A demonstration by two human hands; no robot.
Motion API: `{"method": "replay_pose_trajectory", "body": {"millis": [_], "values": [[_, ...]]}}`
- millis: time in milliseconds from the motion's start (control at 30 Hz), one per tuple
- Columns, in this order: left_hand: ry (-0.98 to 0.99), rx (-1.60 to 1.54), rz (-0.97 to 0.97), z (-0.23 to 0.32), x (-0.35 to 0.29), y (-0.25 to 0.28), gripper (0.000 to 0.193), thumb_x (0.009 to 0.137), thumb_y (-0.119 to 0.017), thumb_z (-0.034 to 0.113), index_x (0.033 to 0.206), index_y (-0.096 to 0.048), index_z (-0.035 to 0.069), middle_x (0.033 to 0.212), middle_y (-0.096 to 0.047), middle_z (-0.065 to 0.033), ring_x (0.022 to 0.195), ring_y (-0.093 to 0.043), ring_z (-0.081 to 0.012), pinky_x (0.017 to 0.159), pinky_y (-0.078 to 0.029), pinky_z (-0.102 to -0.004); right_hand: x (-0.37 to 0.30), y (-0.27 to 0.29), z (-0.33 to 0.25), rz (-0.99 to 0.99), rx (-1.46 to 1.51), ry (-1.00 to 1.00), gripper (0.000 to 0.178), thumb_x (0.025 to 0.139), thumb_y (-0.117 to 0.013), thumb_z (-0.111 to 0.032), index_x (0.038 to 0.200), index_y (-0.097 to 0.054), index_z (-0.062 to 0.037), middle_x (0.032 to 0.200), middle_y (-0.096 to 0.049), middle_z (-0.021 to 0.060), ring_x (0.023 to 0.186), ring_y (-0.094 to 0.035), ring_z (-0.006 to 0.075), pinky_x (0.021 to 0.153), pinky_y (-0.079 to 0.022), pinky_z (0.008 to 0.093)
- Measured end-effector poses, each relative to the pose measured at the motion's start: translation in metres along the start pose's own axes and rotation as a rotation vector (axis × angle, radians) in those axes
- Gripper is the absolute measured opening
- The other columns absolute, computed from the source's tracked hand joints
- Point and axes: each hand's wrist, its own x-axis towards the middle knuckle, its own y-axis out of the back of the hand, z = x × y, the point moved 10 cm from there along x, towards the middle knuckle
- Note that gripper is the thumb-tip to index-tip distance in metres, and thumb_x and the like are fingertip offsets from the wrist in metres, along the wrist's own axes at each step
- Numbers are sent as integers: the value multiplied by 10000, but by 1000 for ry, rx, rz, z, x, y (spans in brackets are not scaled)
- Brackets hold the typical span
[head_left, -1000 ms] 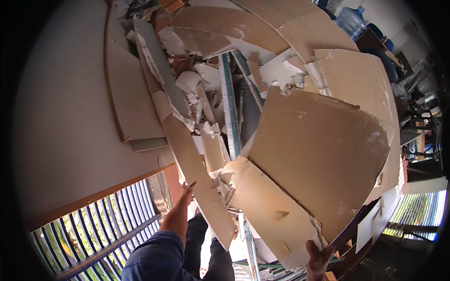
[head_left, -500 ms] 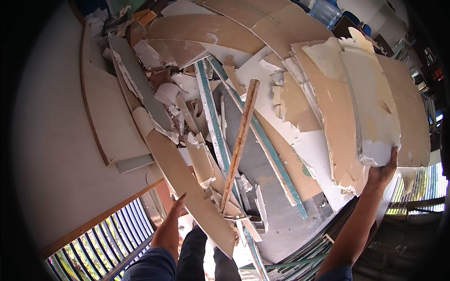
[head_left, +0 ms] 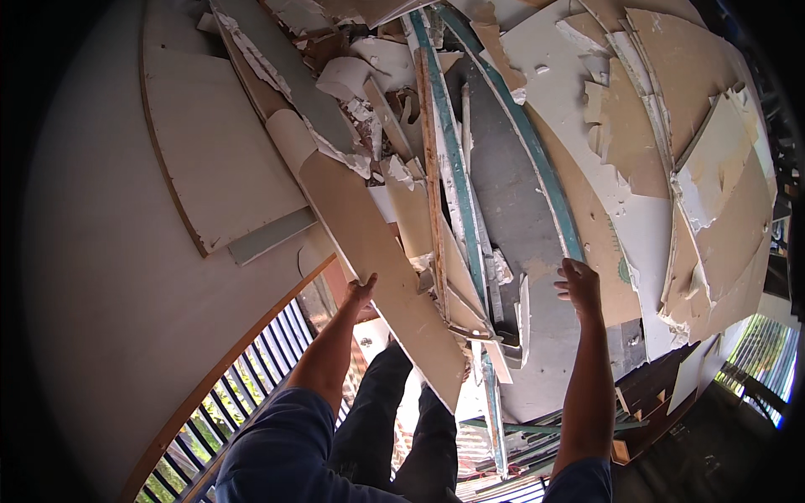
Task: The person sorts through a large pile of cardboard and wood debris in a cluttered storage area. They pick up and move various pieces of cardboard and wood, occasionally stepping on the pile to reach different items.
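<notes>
My left hand (head_left: pixel 361 291) is closed on the left edge of a long plasterboard strip (head_left: pixel 356 218), brown-faced and slanting from upper left down toward my legs. My right hand (head_left: pixel 580 287) is empty, fingers apart, at the lower end of a teal-and-white strip (head_left: pixel 537 159); I cannot tell whether it touches. Another teal-edged strip (head_left: pixel 449 134) runs down the middle of the pile, with a rusty brown bar (head_left: pixel 433 176) alongside it. A pale torn board piece (head_left: pixel 713 168) lies on the brown boards at the right.
Broken plasterboard (head_left: pixel 629 134) and crumbled plaster heap over a dark grey panel (head_left: pixel 503 193). A pale wall panel (head_left: pixel 101 251) stands at left, above a barred window (head_left: pixel 251 369). Several long narrow strips (head_left: pixel 537 427) lie low, near my legs (head_left: pixel 377 411).
My right hand has let go of the pale board piece at the right and come left to the teal strip. The view has shifted; my left hand still grips the brown plasterboard strip.
</notes>
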Motion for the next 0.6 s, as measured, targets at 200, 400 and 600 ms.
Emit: {"method": "replay_pose_trajectory", "body": {"millis": [200, 400, 600], "values": [[-158, -221, 0, -26, 57, 11, 761, 848, -710, 582, 1166, -625, -104, 1044, -695, -238, 915, -692, -287, 766, -550, -391, -45, -200, 166, -226, -212, -53, 556, 900, -690, -446, 1144, -678, 53, 979, -731, 208, 888, -720, 275, 821, -556, 369], [-367, 415, -230, 22, 35, -20, 373, 962, -605, 277, 1179, -648, -24, 1002, -710, -118, 844, -712, -247, 669, -611, -404, -166, -319, 175, -483, -611, 54, 1129, 717, -728, -714, 1515, -323, -26, 1514, -374, 286, 1387, -403, 429, 1119, -378, 490], [-184, 185, -184, 61, -54, -64, 401, 873, -574, 298, 827, -665, -90, 801, -688, -264, 697, -720, -359, 621, -584, -426, -156, -326, 102, -176, -532, 324, 846, 792, -774, -436, 1446, -425, -28, 1359, -539, 279, 1201, -571, 449, 990, -477, 527]]}}
